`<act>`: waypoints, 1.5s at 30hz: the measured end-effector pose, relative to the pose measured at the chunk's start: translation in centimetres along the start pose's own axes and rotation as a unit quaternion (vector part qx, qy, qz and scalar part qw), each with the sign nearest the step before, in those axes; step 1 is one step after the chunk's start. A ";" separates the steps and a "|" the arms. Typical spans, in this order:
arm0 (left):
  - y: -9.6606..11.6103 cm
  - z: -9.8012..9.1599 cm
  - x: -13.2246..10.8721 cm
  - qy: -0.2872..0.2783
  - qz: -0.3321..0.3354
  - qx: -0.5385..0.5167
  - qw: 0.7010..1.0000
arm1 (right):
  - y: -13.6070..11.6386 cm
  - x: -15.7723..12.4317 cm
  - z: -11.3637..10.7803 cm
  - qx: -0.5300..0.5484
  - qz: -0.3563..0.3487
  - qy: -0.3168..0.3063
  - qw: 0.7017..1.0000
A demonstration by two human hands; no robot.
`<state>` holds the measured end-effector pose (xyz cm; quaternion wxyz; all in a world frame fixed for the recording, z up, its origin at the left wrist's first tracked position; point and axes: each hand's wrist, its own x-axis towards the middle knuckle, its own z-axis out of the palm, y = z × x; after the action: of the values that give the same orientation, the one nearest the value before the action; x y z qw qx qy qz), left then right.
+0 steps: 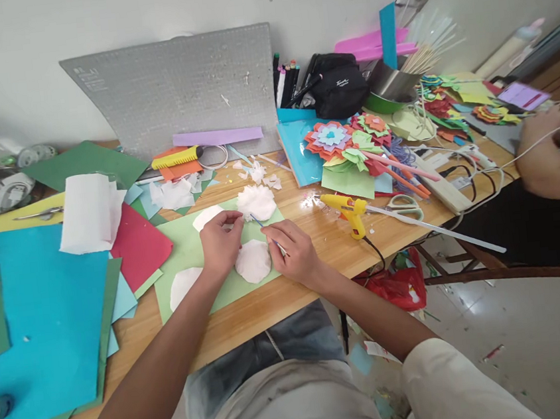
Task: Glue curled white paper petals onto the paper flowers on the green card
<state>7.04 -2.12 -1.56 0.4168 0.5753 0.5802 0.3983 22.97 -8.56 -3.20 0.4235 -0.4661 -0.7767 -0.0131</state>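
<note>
Just above the green sheet, a white paper piece with a frilled edge rests on the table. My left hand is closed, its fingertips pinched at the lower left edge of that frilled piece. A thin blue stick is gripped in my right hand, and its tip points at the same edge. Between my hands a smoother round white paper piece lies on the green sheet. Two more white pieces are partly covered by my left hand and forearm, one lower left, the other behind the hand.
A yellow glue gun stands right of my hands, beside scissors. Layered paper flowers lie behind it. A grey cutting mat leans on the wall. Coloured sheets cover the left side. Another person's arm rests far right.
</note>
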 end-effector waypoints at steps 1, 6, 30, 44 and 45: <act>0.0 0.0 0.0 0.000 -0.001 -0.001 1.000 | 0.0 0.0 0.0 0.004 -0.004 0.004 1.000; 0.1 0.0 0.0 0.000 -0.003 0.002 1.000 | 0.1 0.1 0.0 0.009 0.000 -0.002 1.000; 4.1 -4.0 5.7 0.012 0.141 0.174 0.975 | 4.2 -3.6 -6.3 -0.156 0.030 -0.198 0.967; 2.5 2.9 13.5 -0.028 0.199 0.367 0.908 | 4.9 -3.8 -5.7 -0.082 0.062 -0.128 0.986; 2.6 2.6 13.4 -0.019 0.197 0.355 0.913 | 4.9 -3.7 -5.7 -0.077 0.061 -0.124 0.987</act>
<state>10.52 11.33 -0.29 0.1085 0.7956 0.5502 0.2291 31.01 -10.83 -3.88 0.2868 -0.5421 -0.7898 0.0110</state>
